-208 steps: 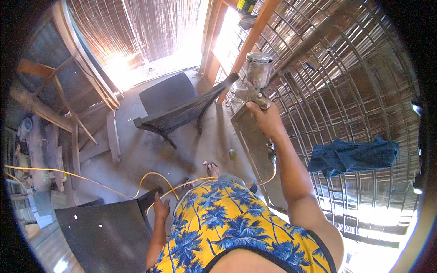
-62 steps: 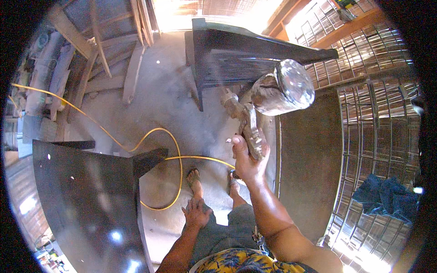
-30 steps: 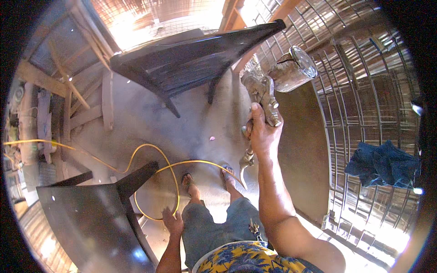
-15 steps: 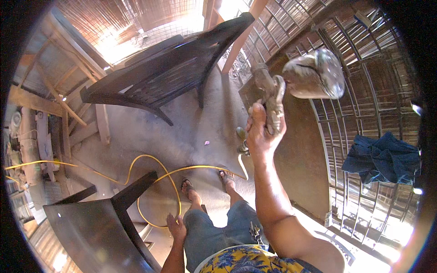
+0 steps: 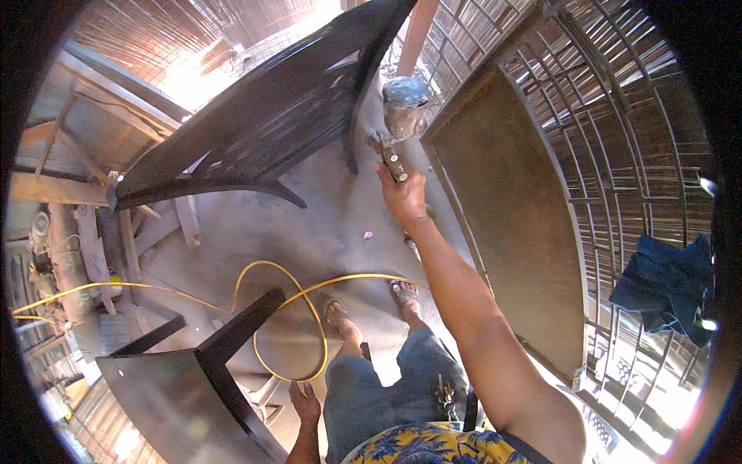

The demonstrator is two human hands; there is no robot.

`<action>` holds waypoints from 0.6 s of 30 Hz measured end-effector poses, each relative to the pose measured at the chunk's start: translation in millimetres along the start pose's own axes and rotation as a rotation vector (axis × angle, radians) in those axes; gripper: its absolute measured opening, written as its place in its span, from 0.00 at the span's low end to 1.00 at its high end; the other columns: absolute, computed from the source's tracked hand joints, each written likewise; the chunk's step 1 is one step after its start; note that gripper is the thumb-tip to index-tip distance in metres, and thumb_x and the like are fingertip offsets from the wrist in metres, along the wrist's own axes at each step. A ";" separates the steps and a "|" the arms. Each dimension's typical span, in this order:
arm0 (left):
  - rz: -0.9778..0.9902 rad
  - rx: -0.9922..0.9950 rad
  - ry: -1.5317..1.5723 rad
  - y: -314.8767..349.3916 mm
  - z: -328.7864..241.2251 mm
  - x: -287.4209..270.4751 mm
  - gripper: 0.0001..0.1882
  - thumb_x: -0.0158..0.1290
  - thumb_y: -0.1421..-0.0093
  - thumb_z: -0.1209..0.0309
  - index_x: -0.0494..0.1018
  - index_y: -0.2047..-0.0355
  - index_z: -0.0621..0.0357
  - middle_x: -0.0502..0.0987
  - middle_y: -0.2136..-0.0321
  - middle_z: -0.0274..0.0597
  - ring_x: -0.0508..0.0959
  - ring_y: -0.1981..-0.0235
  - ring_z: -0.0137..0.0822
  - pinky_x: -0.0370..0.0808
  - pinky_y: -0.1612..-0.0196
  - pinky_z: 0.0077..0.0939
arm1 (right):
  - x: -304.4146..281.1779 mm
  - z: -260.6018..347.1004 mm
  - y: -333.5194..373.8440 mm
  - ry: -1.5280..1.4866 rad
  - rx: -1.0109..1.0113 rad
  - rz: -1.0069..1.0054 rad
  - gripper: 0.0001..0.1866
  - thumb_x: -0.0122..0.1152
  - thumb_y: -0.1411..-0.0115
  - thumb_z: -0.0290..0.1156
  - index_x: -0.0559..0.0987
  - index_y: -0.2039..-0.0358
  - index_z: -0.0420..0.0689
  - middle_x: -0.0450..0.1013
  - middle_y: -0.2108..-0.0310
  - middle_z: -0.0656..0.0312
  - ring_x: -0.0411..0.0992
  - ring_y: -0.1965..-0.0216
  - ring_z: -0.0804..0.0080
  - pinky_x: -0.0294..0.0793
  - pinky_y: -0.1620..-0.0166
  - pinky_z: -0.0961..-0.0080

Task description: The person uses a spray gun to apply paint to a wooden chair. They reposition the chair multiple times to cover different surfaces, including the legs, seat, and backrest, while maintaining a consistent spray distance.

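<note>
My right hand [image 5: 404, 196] is closed round the handle of a spray gun [image 5: 393, 157], held out ahead of me at arm's length. A smeared, shiny cup [image 5: 408, 112] sits on the gun's far end. Just left of the gun stands a large dark piece of furniture [image 5: 255, 124], with a slatted or streaked surface and curved legs. Low beside my thigh hangs my left hand [image 5: 304, 402], empty, fingers loosely apart. Nearest to it are a yellow hose [image 5: 323, 340] and a second dark piece of furniture [image 5: 166, 394] with a smooth, glossy panel.
The yellow hose loops over the floor by my sandalled feet [image 5: 404, 298]. A brown board [image 5: 510, 209] leans at the right, against a metal grille [image 5: 599, 155]. Dark blue cloth [image 5: 663, 286] hangs on that grille. Wooden beams [image 5: 58, 188] and stacked pieces line the left.
My right hand has swung the spray gun left and farther out, closer to the large dark piece. My view has shifted slightly. The left hand stays low and empty.
</note>
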State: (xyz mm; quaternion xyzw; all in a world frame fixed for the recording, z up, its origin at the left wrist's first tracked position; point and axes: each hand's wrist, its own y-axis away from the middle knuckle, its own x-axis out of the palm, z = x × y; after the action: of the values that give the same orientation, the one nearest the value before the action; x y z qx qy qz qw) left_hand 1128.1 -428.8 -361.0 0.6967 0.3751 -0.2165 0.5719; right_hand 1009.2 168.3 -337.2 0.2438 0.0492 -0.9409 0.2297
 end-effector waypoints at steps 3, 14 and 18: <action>0.001 -0.088 -0.023 8.8 6.6 -5.7 0.37 0.42 0.24 0.52 0.57 0.31 0.75 0.60 0.31 0.71 0.57 0.28 0.64 0.50 0.25 0.53 | 6.1 -33.0 -13.2 0.011 -0.010 0.061 0.16 0.69 0.36 0.39 0.82 0.57 0.40 0.80 0.62 0.39 0.78 0.58 0.35 0.77 0.58 0.54; -0.028 0.130 0.013 5.5 -23.0 -1.6 0.34 0.46 0.26 0.56 0.60 0.32 0.76 0.64 0.34 0.73 0.62 0.31 0.64 0.54 0.27 0.53 | -71.7 -44.6 -32.6 -0.215 0.052 0.143 0.20 0.71 0.36 0.39 0.81 0.52 0.37 0.82 0.65 0.52 0.76 0.65 0.68 0.77 0.58 0.67; -0.064 0.124 -0.130 9.9 -38.6 -1.3 0.35 0.45 0.25 0.53 0.61 0.34 0.76 0.65 0.35 0.75 0.65 0.33 0.66 0.60 0.30 0.53 | -119.1 2.5 -34.0 -0.377 -0.080 0.121 0.19 0.73 0.37 0.38 0.82 0.53 0.38 0.81 0.66 0.57 0.72 0.65 0.76 0.76 0.58 0.70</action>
State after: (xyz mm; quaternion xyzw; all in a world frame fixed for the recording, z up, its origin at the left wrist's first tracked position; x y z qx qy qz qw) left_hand 1130.0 -392.8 -344.1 0.7027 0.3452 -0.3023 0.5437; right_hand 1085.0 246.6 -278.4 0.0568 0.0279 -0.9518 0.3002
